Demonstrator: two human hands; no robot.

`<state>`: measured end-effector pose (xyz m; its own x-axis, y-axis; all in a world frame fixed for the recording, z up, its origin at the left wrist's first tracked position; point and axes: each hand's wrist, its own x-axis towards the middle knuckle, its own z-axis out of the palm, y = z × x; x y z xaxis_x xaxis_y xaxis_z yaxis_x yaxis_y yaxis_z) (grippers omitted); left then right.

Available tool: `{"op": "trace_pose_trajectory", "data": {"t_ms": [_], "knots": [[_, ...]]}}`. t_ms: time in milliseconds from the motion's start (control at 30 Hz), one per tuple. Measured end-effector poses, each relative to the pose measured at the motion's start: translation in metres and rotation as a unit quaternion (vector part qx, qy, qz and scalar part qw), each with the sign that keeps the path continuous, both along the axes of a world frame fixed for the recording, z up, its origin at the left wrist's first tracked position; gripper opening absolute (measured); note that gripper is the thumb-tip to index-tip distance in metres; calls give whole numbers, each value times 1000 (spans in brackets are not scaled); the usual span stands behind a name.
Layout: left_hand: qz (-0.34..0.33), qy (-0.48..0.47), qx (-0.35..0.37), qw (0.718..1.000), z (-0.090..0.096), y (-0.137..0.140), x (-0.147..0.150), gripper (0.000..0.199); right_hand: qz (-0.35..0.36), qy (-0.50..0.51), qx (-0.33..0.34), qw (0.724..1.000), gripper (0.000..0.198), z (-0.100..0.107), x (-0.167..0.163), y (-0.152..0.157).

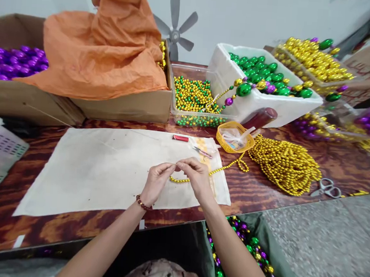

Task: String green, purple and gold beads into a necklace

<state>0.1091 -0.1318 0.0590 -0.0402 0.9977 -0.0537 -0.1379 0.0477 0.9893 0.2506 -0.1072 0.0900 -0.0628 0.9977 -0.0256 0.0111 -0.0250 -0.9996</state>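
Observation:
My left hand, with a brown bead bracelet at its wrist, is pinched closed over the white cloth. A string of gold beads curves up to its fingers. My right hand is also pinched closed, its fingertips meeting the left ones. What lies between the right fingertips is too small to make out. From behind the right hand the string runs to the right, toward a coiled heap of gold bead strings. Beyond the hands lie a red lighter and small snips.
A yellow basket and grey-handled scissors are at the right. Behind stand a clear bin of small beads, a white foam box and a cardboard box under orange cloth. A bead-filled sack hangs below the table edge.

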Motion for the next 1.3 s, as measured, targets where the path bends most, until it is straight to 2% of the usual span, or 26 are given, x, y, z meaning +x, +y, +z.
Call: {"op": "trace_pose_trajectory", "data": {"t_ms": [200, 333, 400, 467, 533, 600, 667, 733, 767, 800, 833, 900, 967, 1000, 1067, 1133, 1200, 1300], "knots": [[-65, 25, -32, 997, -3, 4, 1, 29, -44, 64, -35, 996, 15, -14, 2, 8], [-96, 32, -40, 994, -6, 8, -2, 29, -22, 53, -48, 997, 20, -21, 8, 12], [-97, 37, -55, 993, -6, 10, -6, 31, -37, 18, -25, 999, 23, -18, 16, 11], [-114, 43, -71, 990, -5, 14, -10, 32, -50, -37, 26, 998, 25, -11, 26, 9], [-152, 49, -83, 984, -2, 17, -14, 31, 14, -113, 90, 989, 22, -3, 33, 6], [-190, 60, -85, 976, 1, 21, -16, 29, 138, -217, 152, 954, 22, 3, 35, 5], [-212, 75, -83, 971, 2, 24, -18, 28, 225, -337, 196, 893, 23, 4, 35, 7], [-227, 85, -84, 967, 2, 26, -19, 28, 254, -437, 209, 837, 22, 1, 34, 11], [-235, 87, -86, 964, 2, 27, -20, 28, 262, -462, 206, 822, 22, -2, 35, 13], [-240, 88, -87, 963, 1, 28, -21, 28, 268, -467, 200, 819, 22, -4, 37, 14], [-242, 86, -86, 962, 1, 29, -23, 27, 271, -454, 189, 828, 21, -7, 39, 15], [-230, 81, -73, 967, -1, 30, -26, 25, 267, -370, 132, 880, 18, -13, 45, 15], [-196, 73, -45, 977, -3, 31, -27, 24, 255, -214, 19, 943, 17, -19, 47, 11], [-174, 67, -31, 982, -5, 31, -27, 23, 242, -119, -43, 962, 19, -21, 47, 9], [-128, 45, -13, 991, -10, 30, -21, 22, 198, 62, -136, 969, 25, -26, 42, 4], [-82, 5, -13, 997, -17, 25, -12, 23, 144, 173, -168, 960, 30, -31, 32, -1], [-38, -33, -24, 998, -24, 18, -2, 25, 108, 206, -165, 958, 35, -37, 21, -3], [22, -34, -27, 999, -33, 7, 8, 25, 106, 149, -113, 977, 40, -48, 12, -3]]}}
